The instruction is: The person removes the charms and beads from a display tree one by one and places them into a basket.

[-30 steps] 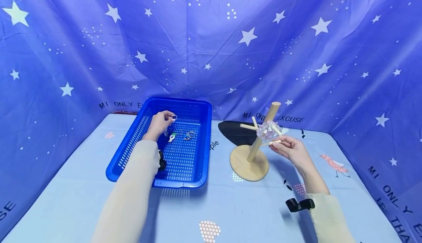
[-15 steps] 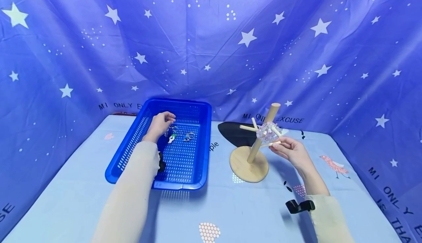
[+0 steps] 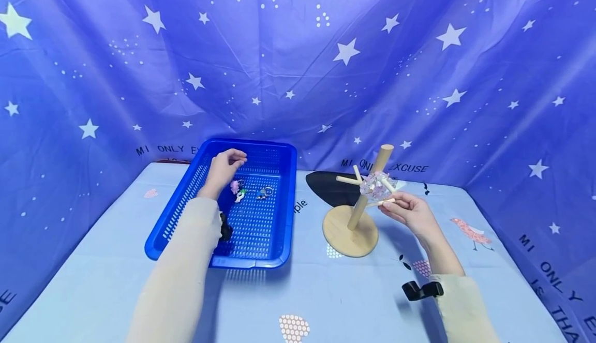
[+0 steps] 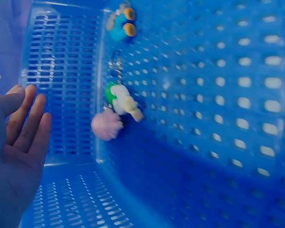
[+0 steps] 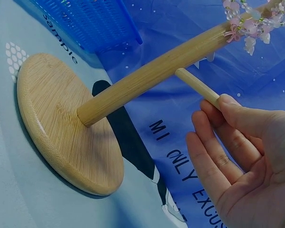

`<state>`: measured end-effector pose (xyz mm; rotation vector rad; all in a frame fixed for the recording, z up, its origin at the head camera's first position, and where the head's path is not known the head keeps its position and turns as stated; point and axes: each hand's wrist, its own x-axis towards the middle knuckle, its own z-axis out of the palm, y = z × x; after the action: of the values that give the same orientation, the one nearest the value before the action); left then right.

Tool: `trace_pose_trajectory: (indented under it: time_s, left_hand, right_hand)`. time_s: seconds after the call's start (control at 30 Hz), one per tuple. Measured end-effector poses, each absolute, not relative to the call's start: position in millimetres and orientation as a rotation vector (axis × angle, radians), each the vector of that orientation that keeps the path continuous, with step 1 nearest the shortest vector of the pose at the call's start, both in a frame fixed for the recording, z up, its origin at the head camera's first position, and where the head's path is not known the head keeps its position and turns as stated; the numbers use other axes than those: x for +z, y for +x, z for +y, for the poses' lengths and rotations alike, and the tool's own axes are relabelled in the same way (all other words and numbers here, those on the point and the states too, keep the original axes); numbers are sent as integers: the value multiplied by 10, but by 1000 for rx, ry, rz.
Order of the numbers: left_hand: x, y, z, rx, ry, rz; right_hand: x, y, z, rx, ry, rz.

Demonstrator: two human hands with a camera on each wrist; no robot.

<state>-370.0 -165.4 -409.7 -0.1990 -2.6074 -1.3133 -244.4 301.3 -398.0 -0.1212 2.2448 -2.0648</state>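
Note:
My left hand hovers inside the blue basket with nothing in its fingers, which look loosely straight in the left wrist view. Below it on the basket floor lie a pink figure keychain, a green-and-white one and a blue one with orange parts. With thumb and fingertips, my right hand pinches the end of a lower peg on a wooden stand. The stand is upright on its round base. Pink and clear beaded bracelets hang around its post and upper pegs.
The basket and stand share a table with a light blue printed cloth. A blue star-patterned curtain rises behind it. A black strap-like piece sticks out at my right wrist.
My left hand has let go of a keychain by its ring, down into the basket, then risen slightly, leaving the pink keychain in view. My right hand keeps its hold on the peg.

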Motion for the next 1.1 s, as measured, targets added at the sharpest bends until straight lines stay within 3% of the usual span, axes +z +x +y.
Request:
trace_pose_trajectory:
  time_s: [1.1]
  left_hand:
    - [-3696, -3633, -1537, -1510, -238, -2347]
  right_hand:
    - [-3990, -2456, 3015, -2081, -97, 2223]
